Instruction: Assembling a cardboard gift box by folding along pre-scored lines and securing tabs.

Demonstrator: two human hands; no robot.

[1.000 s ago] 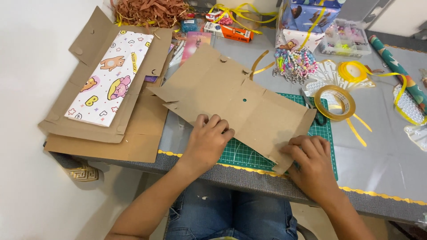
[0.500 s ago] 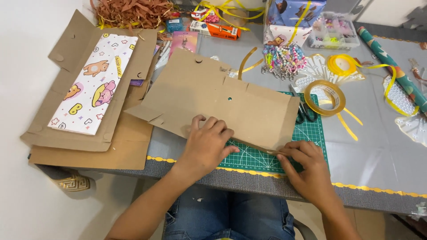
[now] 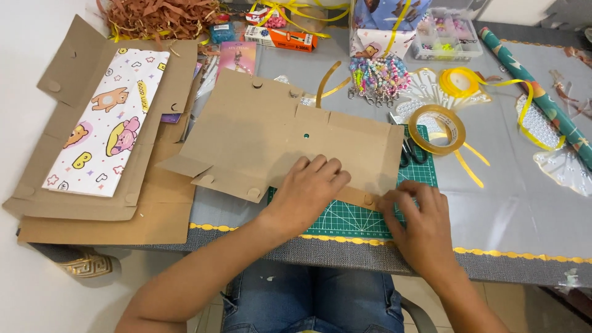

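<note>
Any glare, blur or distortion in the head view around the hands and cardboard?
Head view: even, soft light; the left hand, right hand and cardboard sheet look sharp; mild sheen on the grey table cover; frame edges bow slightly.

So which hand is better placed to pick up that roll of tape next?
Right, probably. The right hand rests at the cardboard sheet's right corner, nearer the tape roll; the left hand lies flat on the sheet.
</note>
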